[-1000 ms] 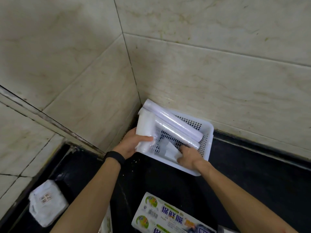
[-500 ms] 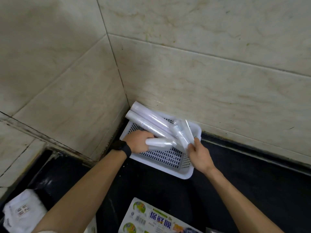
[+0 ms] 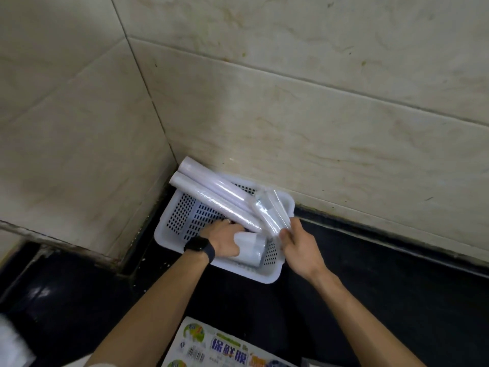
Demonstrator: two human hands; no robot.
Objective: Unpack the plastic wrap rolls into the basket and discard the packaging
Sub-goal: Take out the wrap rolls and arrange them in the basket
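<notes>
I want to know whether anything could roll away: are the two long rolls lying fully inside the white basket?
Not fully. The two long rolls lie slanted in the basket, their far ends sticking out over its rim into the wall corner.

Both forearms are bare; a black smartwatch (image 3: 199, 246) bands the left wrist.

one head-worn wide view looks steeply down from close above at the basket (image 3: 169, 229) in the far tiled corner (image 3: 169, 144) of the dark worktop (image 3: 397, 300).
</notes>
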